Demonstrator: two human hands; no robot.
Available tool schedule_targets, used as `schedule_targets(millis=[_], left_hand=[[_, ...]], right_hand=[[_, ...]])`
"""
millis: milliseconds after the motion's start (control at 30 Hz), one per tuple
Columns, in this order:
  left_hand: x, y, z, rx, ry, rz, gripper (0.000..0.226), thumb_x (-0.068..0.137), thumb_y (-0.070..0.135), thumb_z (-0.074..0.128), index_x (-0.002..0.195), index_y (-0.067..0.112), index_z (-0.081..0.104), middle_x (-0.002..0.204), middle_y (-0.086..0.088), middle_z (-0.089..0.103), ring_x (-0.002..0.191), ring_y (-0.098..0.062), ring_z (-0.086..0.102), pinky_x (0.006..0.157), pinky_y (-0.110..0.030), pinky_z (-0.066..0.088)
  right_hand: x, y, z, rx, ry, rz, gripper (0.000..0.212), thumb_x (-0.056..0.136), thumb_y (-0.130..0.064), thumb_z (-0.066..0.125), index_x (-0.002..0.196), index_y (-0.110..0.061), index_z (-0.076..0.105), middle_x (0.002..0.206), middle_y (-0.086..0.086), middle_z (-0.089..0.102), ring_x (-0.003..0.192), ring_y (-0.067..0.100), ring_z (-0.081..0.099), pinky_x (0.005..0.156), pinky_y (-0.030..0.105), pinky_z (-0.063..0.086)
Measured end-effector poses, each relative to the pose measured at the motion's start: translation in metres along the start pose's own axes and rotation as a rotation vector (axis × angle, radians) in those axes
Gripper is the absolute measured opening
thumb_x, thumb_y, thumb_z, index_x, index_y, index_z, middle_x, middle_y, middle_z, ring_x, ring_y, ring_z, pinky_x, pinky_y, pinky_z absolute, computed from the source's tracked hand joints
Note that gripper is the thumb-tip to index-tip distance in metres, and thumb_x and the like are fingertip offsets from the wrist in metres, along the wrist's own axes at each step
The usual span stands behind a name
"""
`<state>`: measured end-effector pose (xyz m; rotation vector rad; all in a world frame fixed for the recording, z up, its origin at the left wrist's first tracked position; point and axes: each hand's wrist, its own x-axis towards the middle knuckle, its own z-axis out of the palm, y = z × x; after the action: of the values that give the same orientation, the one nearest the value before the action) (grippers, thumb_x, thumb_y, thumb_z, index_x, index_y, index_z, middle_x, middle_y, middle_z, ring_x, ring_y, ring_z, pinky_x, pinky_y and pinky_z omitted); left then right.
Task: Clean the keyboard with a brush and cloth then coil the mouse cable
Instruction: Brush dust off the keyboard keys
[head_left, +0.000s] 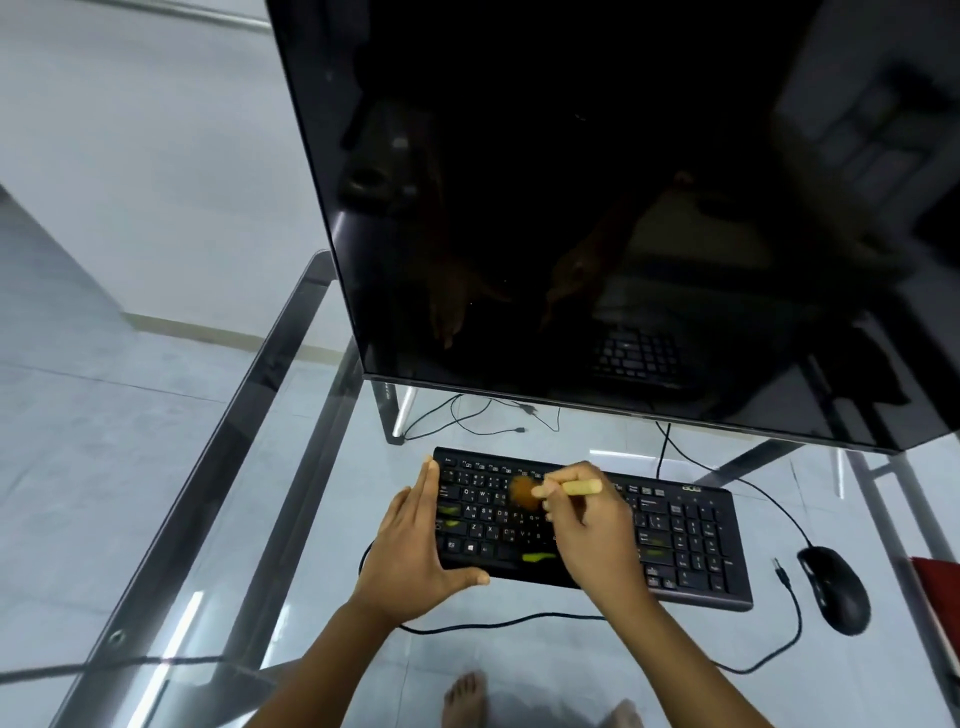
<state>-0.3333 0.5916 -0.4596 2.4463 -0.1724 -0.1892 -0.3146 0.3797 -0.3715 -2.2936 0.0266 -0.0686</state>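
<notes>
Right hand (587, 525) grips pale-handled brush (550, 489), blurred bristles on flat black keyboard (691, 540).

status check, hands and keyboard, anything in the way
Right hand grip shut on brush, bristles on the keys. Left hand open, bracing keyboard at its left end. Mouse cable loose, uncoiled; nothing blocking.

A glass table (218, 519) on a metal frame carries a dark monitor (597, 208), a black keyboard (691, 540), a black mouse (835, 590) to its right with its cable (789, 623) looping along the front (plug end lying loose), and a red item (940, 597) at the right edge.
</notes>
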Motion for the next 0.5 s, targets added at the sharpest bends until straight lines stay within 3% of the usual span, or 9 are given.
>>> schedule_targets(millis=[100,133,200,267,300,400,433,500], left_hand=[[0.000,-0.006,-0.004,0.006,0.002,0.064,0.140,0.056,0.078,0.071,0.152,0.021,-0.013,0.157,0.004,0.022,0.133,-0.017,0.034,0.111,-0.036,0.035],[0.000,-0.007,-0.006,0.004,0.001,0.079,0.139,0.056,0.076,0.072,0.152,0.021,-0.012,0.155,0.005,0.026,0.132,-0.014,0.035,0.110,-0.034,0.036],[0.000,-0.008,-0.008,-0.004,-0.001,0.088,0.137,0.057,0.075,0.072,0.153,0.022,-0.010,0.154,0.008,0.029,0.131,-0.011,0.036,0.110,-0.033,0.037],[0.000,-0.008,-0.008,-0.003,0.012,0.086,0.135,0.058,0.076,0.071,0.153,0.022,-0.009,0.153,0.008,0.030,0.132,-0.011,0.036,0.110,-0.034,0.037],[-0.001,-0.008,-0.008,0.003,0.020,0.086,0.135,0.058,0.078,0.070,0.153,0.021,-0.008,0.153,0.007,0.031,0.131,-0.011,0.037,0.109,-0.033,0.037],[-0.002,-0.007,-0.006,0.010,0.049,0.109,0.135,0.059,0.082,0.067,0.154,0.014,-0.001,0.152,0.004,0.034,0.129,-0.014,0.042,0.108,-0.033,0.039],[-0.002,-0.007,-0.006,0.013,0.048,0.115,0.134,0.060,0.083,0.065,0.154,0.013,0.000,0.153,0.004,0.032,0.131,-0.014,0.041,0.108,-0.035,0.039],[-0.001,-0.007,-0.006,0.011,0.042,0.108,0.132,0.061,0.085,0.063,0.154,0.015,-0.001,0.156,0.006,0.025,0.136,-0.013,0.036,0.110,-0.037,0.037]], right_hand=[[-0.013,-0.015,0.020,0.072,-0.329,-0.032,0.013,0.095,-0.012,0.058,0.086,-0.019,0.065,0.081,-0.003,0.075,0.071,0.009,0.069,0.068,0.024,0.057],[-0.015,-0.016,0.024,0.048,-0.359,-0.043,0.011,0.094,-0.013,0.060,0.086,-0.019,0.065,0.083,-0.005,0.074,0.072,0.005,0.068,0.069,0.022,0.056],[-0.010,-0.010,0.025,0.047,-0.184,-0.028,0.013,0.092,-0.012,0.062,0.083,-0.022,0.065,0.083,-0.010,0.068,0.072,0.002,0.063,0.067,0.017,0.049],[-0.009,-0.014,0.022,0.089,-0.043,0.013,0.018,0.092,-0.012,0.061,0.081,-0.025,0.062,0.079,-0.009,0.068,0.070,0.004,0.064,0.065,0.021,0.051],[-0.011,-0.018,0.023,0.157,-0.072,0.039,0.018,0.092,-0.011,0.061,0.081,-0.025,0.062,0.078,-0.007,0.070,0.071,0.007,0.067,0.066,0.026,0.055],[-0.018,-0.029,0.033,0.172,-0.404,0.066,0.014,0.093,-0.015,0.060,0.082,-0.023,0.064,0.079,-0.005,0.074,0.072,0.010,0.069,0.069,0.032,0.059],[-0.015,-0.023,0.032,0.146,-0.391,0.086,0.014,0.093,-0.016,0.060,0.081,-0.025,0.064,0.077,-0.005,0.074,0.069,0.006,0.068,0.067,0.028,0.058],[0.000,-0.012,0.020,0.075,-0.131,0.093,0.018,0.092,-0.013,0.059,0.080,-0.026,0.062,0.074,-0.006,0.071,0.064,0.000,0.063,0.059,0.016,0.049]])
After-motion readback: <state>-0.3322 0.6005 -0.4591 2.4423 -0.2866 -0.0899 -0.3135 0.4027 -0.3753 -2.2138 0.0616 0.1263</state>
